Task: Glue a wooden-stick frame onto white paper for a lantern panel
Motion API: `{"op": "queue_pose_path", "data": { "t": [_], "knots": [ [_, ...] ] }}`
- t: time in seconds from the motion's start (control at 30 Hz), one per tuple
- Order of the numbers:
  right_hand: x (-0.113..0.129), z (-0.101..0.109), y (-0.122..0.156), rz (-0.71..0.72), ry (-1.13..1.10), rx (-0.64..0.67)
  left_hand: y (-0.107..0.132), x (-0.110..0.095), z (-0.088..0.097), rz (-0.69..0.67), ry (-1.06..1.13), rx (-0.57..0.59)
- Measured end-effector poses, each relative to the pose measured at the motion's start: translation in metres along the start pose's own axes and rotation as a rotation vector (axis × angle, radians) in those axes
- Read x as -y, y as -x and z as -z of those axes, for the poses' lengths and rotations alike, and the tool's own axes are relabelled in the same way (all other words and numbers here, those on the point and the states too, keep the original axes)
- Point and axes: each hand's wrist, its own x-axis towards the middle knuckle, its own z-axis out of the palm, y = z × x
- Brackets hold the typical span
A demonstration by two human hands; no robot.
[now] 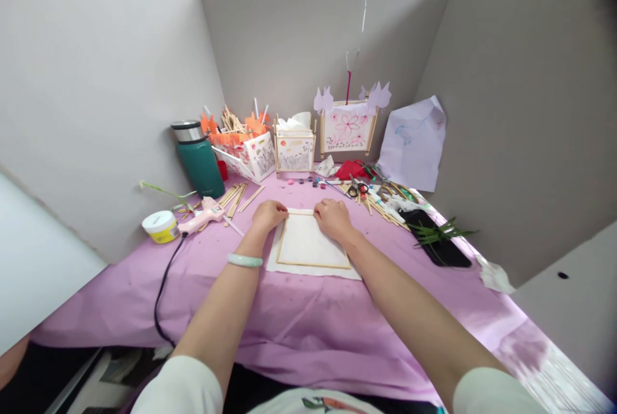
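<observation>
A: Principal item, and location?

B: Rectangular sheet of thin white paper (pixel 308 240), lying flat on the purple-cloth-covered desk (pixel 202 266), front and centre. On top of it, a slim rectangular frame of pale wooden sticks (pixel 313 265), set inside the paper's lower edge.

A: Left hand (pixel 268 216)?

B: At the upper-left corner. Grip pinched, thumb against fingers, on the top edge of the paper, probably on the stick there too. Worn near the wrist: pale green bangle (pixel 244 260).

A: Right hand (pixel 334 218)?

B: Towards the other end of the same edge, fingers bent and touching. Grip pinching or merely pressing: cannot tell.

A: Done so far?

B: Frame laid out on the paper; bottom, left-side and top sticks visible, right-side one partly hidden. Glued or loose: cannot tell.

A: Outstanding, by judgement?

B: Lower paper margin, flat, neither folded over nor trimmed. Top edge, apparently in hand. Visible paper face blank, unlike the pink-flowered white paper panel on wooden sticks (pixel 347 131) at the back.

A: Nearby stock?

B: To the left, pale pink hot-glue gun with black cable (pixel 205 213), untouched; loose pale wooden sticks (pixel 235 204) beyond. To the right, small black-handled scissors (pixel 357 190).
</observation>
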Motion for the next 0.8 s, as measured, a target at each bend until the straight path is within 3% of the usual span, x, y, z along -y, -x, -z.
{"op": "queue_pose_path", "data": {
  "t": [0.4,0.5,0.63,0.8],
  "knots": [
    [-0.001,-0.003,-0.001,-0.028,-0.117,-0.040,-0.004,0.003,-0.002,0.006,-0.014,0.015],
    [-0.017,0.002,-0.002,-0.092,-0.182,-0.072,-0.004,0.003,-0.002,0.011,-0.021,0.017],
    [-0.054,0.012,0.000,-0.301,-0.243,-0.111,-0.006,0.005,-0.004,0.011,-0.018,0.016],
    [-0.080,0.018,0.008,-0.388,-0.310,-0.018,-0.007,0.007,-0.006,0.020,-0.011,0.016]
  ]
}}
